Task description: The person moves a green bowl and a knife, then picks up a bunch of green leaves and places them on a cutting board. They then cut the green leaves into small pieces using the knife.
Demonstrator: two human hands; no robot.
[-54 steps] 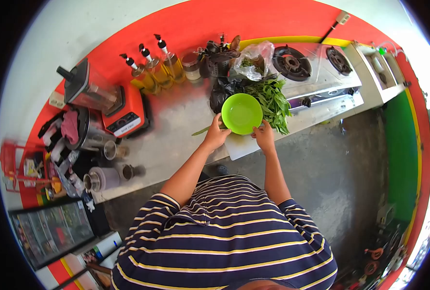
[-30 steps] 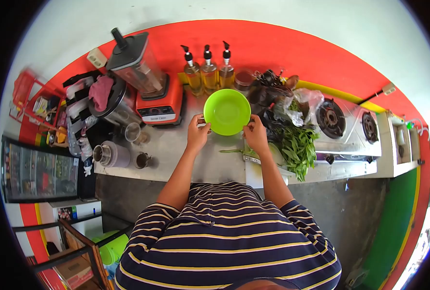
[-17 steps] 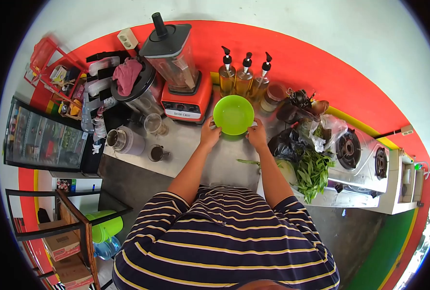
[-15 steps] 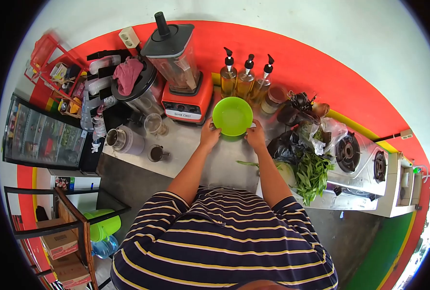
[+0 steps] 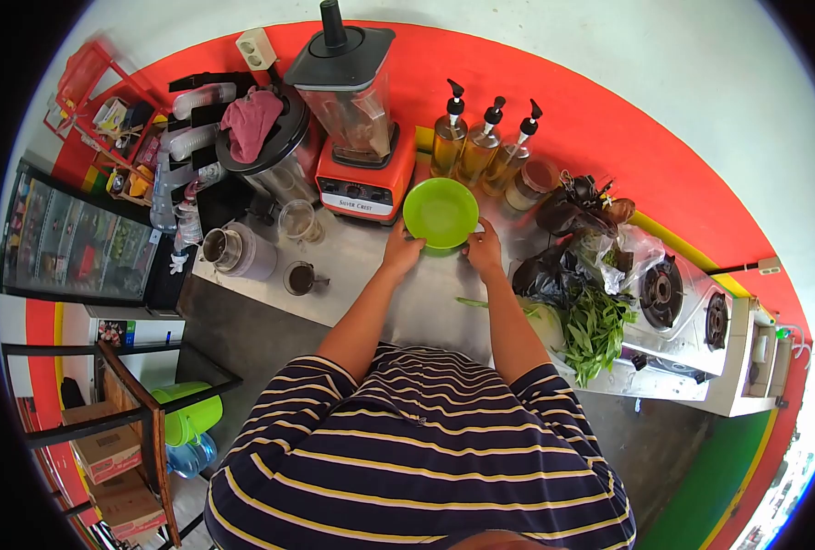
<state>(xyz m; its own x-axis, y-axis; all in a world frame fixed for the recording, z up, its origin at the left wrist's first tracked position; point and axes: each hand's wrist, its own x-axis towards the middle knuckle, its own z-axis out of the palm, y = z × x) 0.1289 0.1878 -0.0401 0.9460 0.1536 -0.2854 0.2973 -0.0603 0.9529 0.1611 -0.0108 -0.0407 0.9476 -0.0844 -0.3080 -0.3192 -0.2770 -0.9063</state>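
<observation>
A round light-green plastic bowl is held over the metal counter, just in front of the blender and the pump bottles. Closed on its near left edge is my left hand, thumb laid along the rim. My right hand grips the near right edge in the same manner. The inside of the bowl faces up toward me. Directly behind it stand three pump bottles of amber liquid, and the red-based blender is to its left.
On the left of the counter are a glass mug, a clear cup and a steel flask. Leafy greens, a black plastic bag and a gas stove occupy the right. A lidded jar stands behind.
The view has shifted slightly, so the blender and bottles appear higher and farther right. Both hands keep their hold on the bowl, which has hardly moved in the picture.
</observation>
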